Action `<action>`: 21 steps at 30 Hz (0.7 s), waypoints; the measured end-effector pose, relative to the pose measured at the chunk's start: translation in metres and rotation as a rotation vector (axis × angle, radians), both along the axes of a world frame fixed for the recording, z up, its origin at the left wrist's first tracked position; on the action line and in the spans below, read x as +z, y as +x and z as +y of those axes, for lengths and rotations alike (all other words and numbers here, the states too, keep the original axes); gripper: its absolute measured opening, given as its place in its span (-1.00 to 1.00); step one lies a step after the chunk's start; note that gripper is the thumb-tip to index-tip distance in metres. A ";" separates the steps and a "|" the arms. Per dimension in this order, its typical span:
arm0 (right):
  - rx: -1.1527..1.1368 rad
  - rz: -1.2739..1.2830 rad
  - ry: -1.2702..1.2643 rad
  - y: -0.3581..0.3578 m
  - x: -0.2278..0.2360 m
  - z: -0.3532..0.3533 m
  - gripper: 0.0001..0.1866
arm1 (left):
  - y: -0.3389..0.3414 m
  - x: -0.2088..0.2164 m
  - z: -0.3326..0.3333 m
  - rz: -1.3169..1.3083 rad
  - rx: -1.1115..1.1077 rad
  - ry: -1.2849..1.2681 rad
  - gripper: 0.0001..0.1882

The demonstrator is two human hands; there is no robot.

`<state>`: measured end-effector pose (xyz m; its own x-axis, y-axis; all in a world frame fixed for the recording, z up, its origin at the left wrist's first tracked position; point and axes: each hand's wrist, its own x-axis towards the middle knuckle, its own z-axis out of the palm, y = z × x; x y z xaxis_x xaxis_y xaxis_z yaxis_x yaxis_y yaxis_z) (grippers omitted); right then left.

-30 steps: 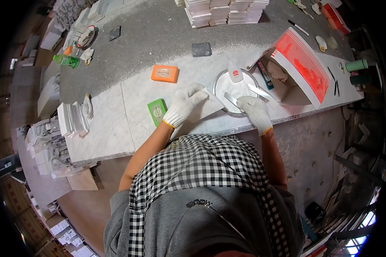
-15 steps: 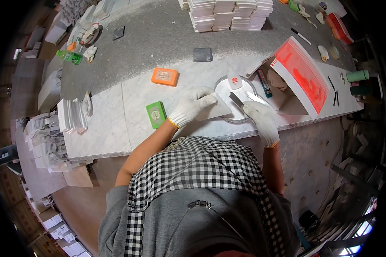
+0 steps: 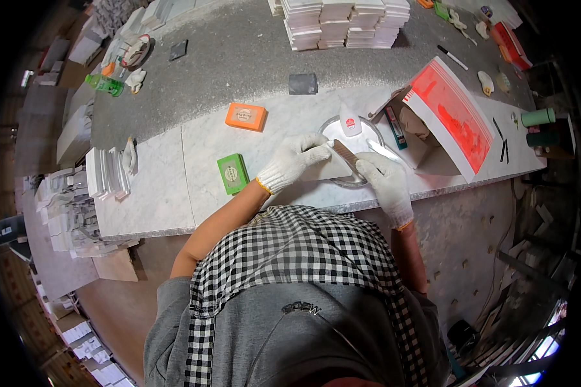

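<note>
My left hand (image 3: 290,161), in a white knit glove, pinches a thin white slab (image 3: 329,170) in front of my apron. My right hand (image 3: 388,184), gloved the same way, grips a flat, brownish blade-like strip (image 3: 346,153). The strip lies against the slab's upper right edge, near my left fingertips; its exact kind I cannot make out. Partly under the slab is a round metal-rimmed dish (image 3: 381,137). A white squeeze bottle (image 3: 350,125) with a red mark stands at the dish's far side.
Left of the dish lie an orange box (image 3: 246,117) and a green box (image 3: 232,173). An open red-and-white carton (image 3: 452,116) stands to the right. White slabs are stacked (image 3: 348,26) at the back, and more lean (image 3: 108,174) at the left. A dark block (image 3: 303,84) lies beyond.
My right hand has brought the strip left and up against the slab's edge; before, it was held over the dish, apart from the slab. My left hand keeps the slab nearly in place.
</note>
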<state>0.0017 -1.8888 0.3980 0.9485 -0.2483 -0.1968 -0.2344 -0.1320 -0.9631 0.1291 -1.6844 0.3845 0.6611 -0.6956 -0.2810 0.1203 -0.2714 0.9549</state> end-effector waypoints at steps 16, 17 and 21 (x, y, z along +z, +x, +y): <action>-0.051 -0.055 -0.203 -0.002 0.000 0.008 -0.74 | -0.002 -0.011 -0.002 0.073 0.041 -0.020 -0.75; -0.059 -0.060 -0.202 -0.002 -0.001 0.008 -0.74 | -0.002 -0.010 -0.002 0.066 0.036 -0.016 -0.75; -0.059 -0.090 -0.284 -0.003 -0.003 0.008 -0.74 | -0.002 -0.013 -0.003 0.077 0.043 -0.010 -0.74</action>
<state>-0.0016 -1.8809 0.3948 0.9414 -0.3361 -0.0273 -0.1648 -0.3878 -0.9069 0.1266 -1.6874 0.3716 0.6672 -0.6703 -0.3248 0.2043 -0.2547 0.9452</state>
